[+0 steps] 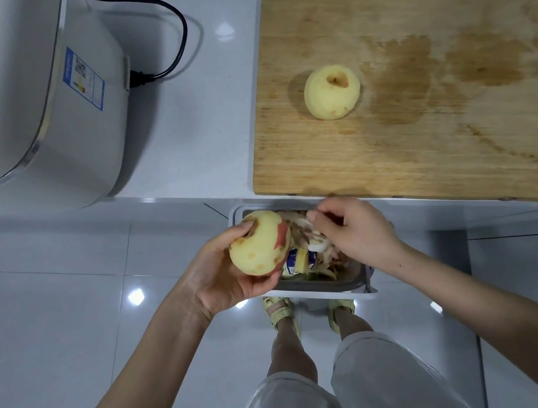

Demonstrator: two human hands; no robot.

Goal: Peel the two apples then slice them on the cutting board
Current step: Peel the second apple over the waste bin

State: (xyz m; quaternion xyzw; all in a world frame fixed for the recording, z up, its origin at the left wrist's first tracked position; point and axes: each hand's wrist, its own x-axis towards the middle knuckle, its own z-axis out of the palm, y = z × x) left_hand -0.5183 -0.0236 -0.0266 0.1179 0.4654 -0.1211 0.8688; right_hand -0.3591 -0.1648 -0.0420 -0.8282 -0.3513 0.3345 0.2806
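The left hand [232, 271] cups a half-peeled apple [259, 243], fingers curled round its pale flesh and red skin, over a metal bin [327, 287] of peelings. The right hand [358, 232] curls beside it, and I cannot tell what it holds. A round bare apple [332, 93] sits near the wooden cutting board's [425, 147] left edge.

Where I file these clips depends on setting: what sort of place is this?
Probably a home kitchen: a wooden cutting board with a peeled apple on a white counter, a plugged-in white appliance beside it, and a bin of peelings.
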